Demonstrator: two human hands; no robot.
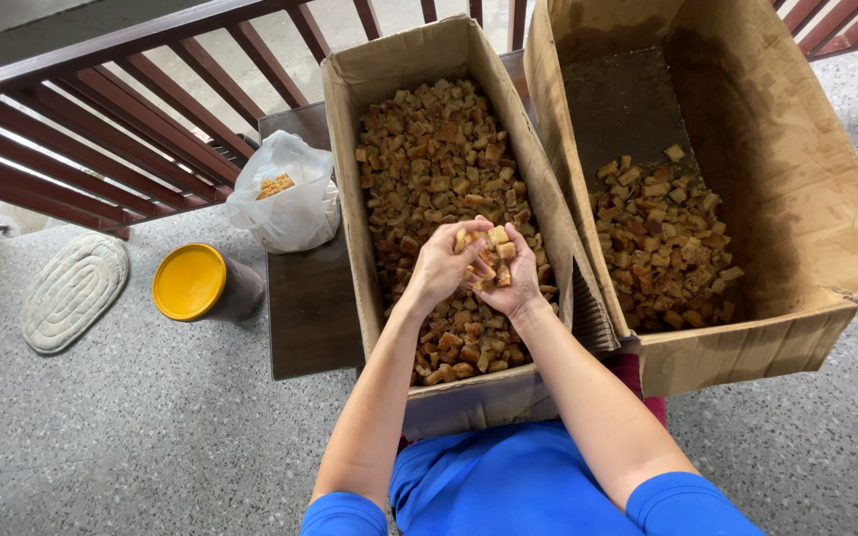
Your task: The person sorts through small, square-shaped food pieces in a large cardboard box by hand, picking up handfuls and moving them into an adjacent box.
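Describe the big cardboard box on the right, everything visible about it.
The right cardboard box is a large, open-topped brown carton, worn and stained dark on its inner walls and floor. Its flaps stand open. Toasted bread cubes cover only the near part of its floor; the far part is bare. It sits on the speckled floor, pressed against the narrower box beside it. Neither hand touches it.

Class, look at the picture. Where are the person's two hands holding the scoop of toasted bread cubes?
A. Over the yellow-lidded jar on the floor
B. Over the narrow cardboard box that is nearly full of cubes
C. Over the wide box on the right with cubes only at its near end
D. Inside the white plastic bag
B: the left hand and right hand cup bread cubes together above the narrow, nearly full box.
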